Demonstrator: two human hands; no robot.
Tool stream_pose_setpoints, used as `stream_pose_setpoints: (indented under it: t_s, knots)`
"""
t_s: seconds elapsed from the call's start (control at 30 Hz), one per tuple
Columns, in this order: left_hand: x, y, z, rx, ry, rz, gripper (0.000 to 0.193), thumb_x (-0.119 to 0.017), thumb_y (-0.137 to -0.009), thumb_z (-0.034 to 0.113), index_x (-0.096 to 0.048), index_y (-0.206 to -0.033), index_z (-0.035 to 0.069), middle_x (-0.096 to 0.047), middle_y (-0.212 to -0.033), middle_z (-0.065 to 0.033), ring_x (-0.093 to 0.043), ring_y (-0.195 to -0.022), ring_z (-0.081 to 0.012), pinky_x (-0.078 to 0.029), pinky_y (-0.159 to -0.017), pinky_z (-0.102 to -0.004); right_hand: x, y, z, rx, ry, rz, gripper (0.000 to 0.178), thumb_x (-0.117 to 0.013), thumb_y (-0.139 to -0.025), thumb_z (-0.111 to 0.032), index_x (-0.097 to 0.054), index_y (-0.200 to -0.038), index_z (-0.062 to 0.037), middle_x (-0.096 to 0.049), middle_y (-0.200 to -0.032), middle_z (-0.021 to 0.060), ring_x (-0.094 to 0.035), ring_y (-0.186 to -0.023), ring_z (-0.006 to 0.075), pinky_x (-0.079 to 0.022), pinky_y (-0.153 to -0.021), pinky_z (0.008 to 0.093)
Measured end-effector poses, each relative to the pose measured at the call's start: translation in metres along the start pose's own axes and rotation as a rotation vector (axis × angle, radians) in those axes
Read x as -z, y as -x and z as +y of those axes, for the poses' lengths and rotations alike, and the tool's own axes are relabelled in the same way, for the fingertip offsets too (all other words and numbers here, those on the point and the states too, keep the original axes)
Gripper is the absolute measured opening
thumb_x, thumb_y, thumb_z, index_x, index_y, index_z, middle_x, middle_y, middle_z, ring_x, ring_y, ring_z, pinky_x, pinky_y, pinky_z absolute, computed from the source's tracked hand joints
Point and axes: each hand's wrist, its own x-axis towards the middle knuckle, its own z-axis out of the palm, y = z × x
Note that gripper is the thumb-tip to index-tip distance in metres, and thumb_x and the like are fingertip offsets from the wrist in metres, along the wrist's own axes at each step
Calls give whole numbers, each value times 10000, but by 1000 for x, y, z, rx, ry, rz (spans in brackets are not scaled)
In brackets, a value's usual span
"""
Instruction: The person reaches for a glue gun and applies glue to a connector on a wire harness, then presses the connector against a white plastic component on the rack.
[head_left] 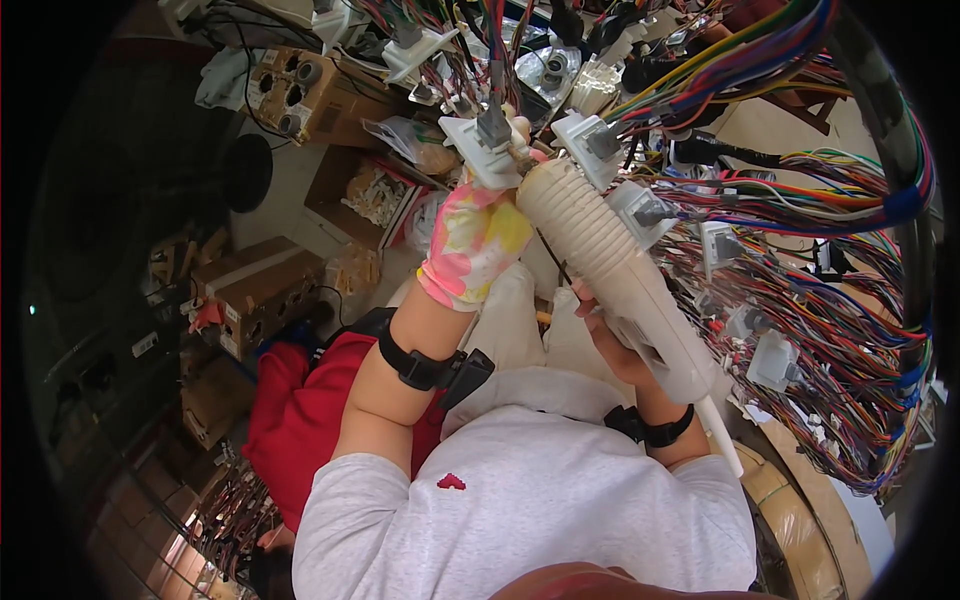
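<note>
My left hand, in a pink, yellow and white patterned glove, is raised at the top middle. It is closed around a white plastic connector holder with a grey connector in it, from which wires run upward. My right hand, bare where it shows, grips a cream hot glue gun with a ribbed barrel. A white stick juts from its rear. The gun's brownish nozzle is close beside the held connector; whether they touch is unclear. The gun's body hides part of my right hand.
Bundled multicoloured wires with more white holders hang along the right. Cardboard boxes and an open box of small white parts are at left. A person in red is close on my left.
</note>
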Motion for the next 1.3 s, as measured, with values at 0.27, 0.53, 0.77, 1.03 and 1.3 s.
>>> stream_pose_setpoints:
  t_s: [0.27,0.53,0.77,1.03,1.3]
  knots:
    - [0,-1,-3,-29,-93,-62,476,-521,-882,87,-391,-1339,115,-498,-1244,-49,-493,-1098,-204,-394,-960,-323,-4,2,-5,-432,-504,194,277,-546,-793,82,-544,-1055,-9,-563,-1005,112,-567,-896,177,-494,-712,269]
    - [-4,-1,-5,-55,-61,-6,521,-577,-839,59,-405,-1328,104,-515,-1251,-62,-510,-1085,-209,-397,-974,-325,-33,-10,-1,-48,-755,271,316,-522,-797,98,-525,-1096,-5,-554,-1020,114,-562,-939,203,-511,-765,310]
    - [-7,4,-2,-86,-193,42,522,-594,-832,73,-415,-1321,110,-526,-1240,-59,-523,-1072,-191,-426,-945,-320,-11,-21,-40,54,-108,33,319,-487,-783,116,-536,-1076,2,-547,-1023,118,-552,-956,210,-495,-808,332]
    - [-6,4,-2,-43,-125,-8,524,-602,-832,102,-419,-1321,143,-524,-1239,-55,-524,-1058,-198,-427,-935,-324,-16,-14,-22,167,-474,139,293,-503,-796,87,-562,-1065,-14,-574,-1009,108,-575,-951,208,-467,-840,338]
    - [-12,6,-1,-15,-61,7,601,-570,-784,19,-382,-1349,97,-503,-1257,-26,-475,-1046,-174,-426,-911,-352,1,0,-5,-24,156,-8,279,-518,-807,67,-578,-1059,-34,-600,-1002,99,-592,-945,196,-461,-851,328]
